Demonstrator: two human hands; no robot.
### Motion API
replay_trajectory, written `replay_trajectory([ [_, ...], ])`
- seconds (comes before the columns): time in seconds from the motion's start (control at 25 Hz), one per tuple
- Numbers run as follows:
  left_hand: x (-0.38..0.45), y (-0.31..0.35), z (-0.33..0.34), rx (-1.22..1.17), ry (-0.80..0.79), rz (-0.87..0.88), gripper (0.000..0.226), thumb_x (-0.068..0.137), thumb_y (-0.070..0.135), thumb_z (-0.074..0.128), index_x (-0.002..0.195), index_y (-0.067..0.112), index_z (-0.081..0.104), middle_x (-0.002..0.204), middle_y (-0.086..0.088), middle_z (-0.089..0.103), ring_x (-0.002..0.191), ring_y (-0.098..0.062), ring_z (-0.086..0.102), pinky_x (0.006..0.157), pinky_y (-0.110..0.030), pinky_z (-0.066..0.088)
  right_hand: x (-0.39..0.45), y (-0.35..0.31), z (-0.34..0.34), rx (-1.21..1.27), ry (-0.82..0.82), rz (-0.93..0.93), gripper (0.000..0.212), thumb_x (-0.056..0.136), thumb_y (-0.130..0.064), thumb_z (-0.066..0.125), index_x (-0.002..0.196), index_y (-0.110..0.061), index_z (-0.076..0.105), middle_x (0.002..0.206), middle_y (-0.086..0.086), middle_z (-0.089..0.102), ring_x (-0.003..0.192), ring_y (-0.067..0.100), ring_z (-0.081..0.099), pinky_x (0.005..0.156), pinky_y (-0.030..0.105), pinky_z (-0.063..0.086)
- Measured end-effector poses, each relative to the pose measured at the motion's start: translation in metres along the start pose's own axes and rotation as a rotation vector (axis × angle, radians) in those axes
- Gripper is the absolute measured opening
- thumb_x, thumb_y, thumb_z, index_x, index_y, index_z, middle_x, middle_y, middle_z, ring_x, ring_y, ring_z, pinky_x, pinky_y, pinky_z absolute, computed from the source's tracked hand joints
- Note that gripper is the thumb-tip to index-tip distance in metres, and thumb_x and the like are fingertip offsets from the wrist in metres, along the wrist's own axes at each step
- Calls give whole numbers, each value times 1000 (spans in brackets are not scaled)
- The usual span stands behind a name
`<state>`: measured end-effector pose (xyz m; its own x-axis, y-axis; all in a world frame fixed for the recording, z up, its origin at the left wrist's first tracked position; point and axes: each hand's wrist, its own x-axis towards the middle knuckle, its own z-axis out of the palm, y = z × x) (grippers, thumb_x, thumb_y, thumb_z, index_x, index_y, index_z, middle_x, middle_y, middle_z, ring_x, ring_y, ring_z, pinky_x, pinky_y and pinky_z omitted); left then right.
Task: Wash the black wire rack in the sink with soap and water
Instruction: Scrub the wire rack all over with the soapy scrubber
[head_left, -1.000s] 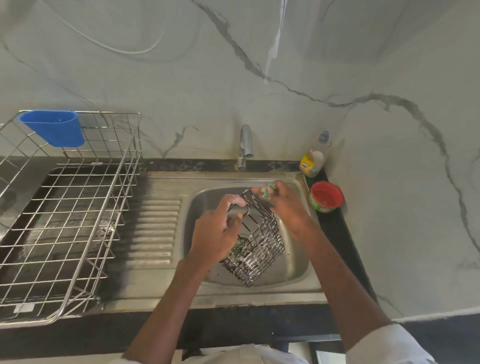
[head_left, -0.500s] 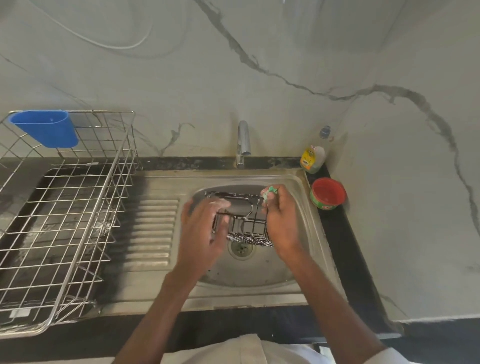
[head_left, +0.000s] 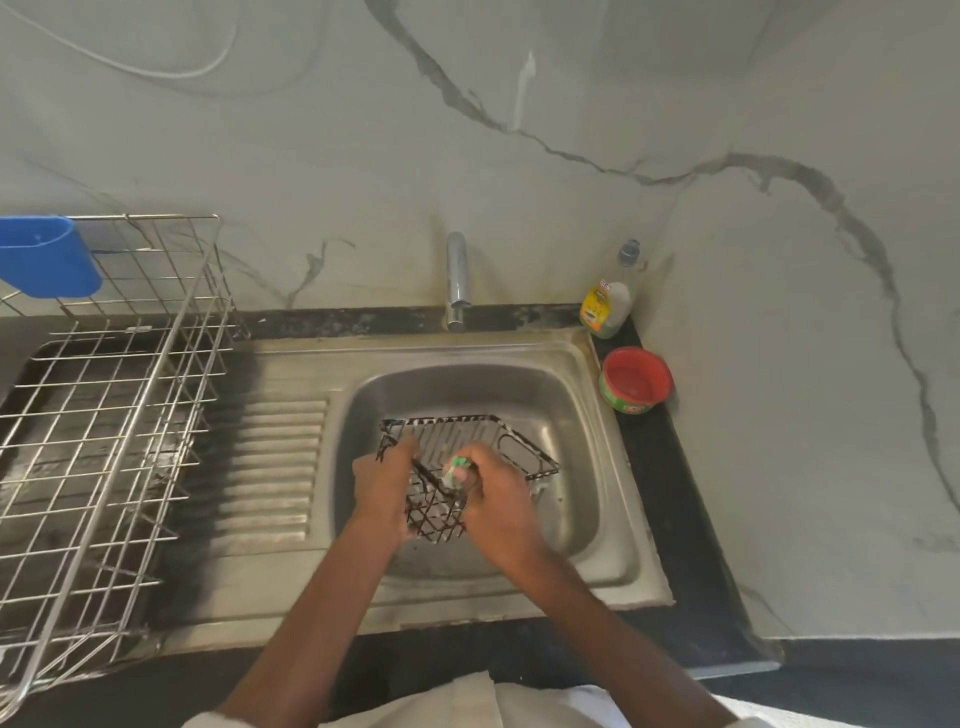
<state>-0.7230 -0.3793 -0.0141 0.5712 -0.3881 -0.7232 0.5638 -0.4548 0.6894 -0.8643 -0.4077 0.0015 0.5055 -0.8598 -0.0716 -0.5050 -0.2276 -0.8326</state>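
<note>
Hidden: where the two hands are overlapping it, the black wire rack (head_left: 467, 457) is partly lost, blurring in the sink (head_left: 587, 467).
Left hand (head_left: 382, 486): gripping one rack.
Right hand (head_left: 493, 499): pinching one green scrubber (head_left: 457, 467).

Head camera looks steeply down, close over the sink (head_left: 597, 561).

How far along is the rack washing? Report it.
Done: the black wire rack is in the sink. In hand: the left hand grips it while the right hand scrubs with a green scrubber. Left: rinsing; the tap shows no water.
</note>
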Motion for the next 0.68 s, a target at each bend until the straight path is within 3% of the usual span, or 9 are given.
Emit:
replay_trajectory([
  [0.08,5,-7,-2,-38,48,71,81,79,33,82,148,17,45,145,-19,57,119,-37,61,101,-63,52,11,12,-17,-38,158,165,12,105,-20,55,110,-21,66,99,-8,66,82,4,62,63,15,42],
  [0.12,8,-10,-4,-42,58,131,75,89,24,78,153,19,39,148,-18,55,121,-32,57,107,-57,48,19,19,-27,-23,218,219,12,104,-21,59,110,-22,69,100,-9,67,85,4,64,65,14,43],
  [0.24,20,-11,-10,-66,52,271,41,100,4,60,131,27,46,123,-14,65,99,-21,60,85,-41,52,41,26,-42,63,181,268,14,94,-20,74,106,-23,79,95,-12,75,86,-3,68,71,6,48],
  [0.36,24,-5,-15,-104,5,321,17,107,32,61,123,29,55,121,-8,73,96,-24,72,73,-40,57,57,10,-31,100,1,219,21,87,-10,80,105,-20,79,95,-11,75,85,-4,69,74,11,55],
  [0.44,30,-7,-19,-110,-86,311,34,105,46,63,134,28,57,125,-4,76,99,-22,77,73,-39,59,69,-3,-19,109,-97,190,25,87,-3,79,106,-18,77,103,-6,75,84,2,71,70,16,59],
  [0.56,33,-8,-23,-103,-177,335,53,99,63,63,143,33,59,135,2,73,122,-27,72,95,-56,59,81,-15,2,44,-203,262,19,88,1,75,96,-16,79,102,-4,77,71,8,74,69,28,64],
  [0.68,35,-7,-27,-88,-207,301,77,86,87,56,143,37,59,142,6,69,133,-27,66,105,-64,53,83,-20,21,49,-289,362,11,90,1,71,94,-5,80,107,-6,77,67,5,69,62,24,56],
])
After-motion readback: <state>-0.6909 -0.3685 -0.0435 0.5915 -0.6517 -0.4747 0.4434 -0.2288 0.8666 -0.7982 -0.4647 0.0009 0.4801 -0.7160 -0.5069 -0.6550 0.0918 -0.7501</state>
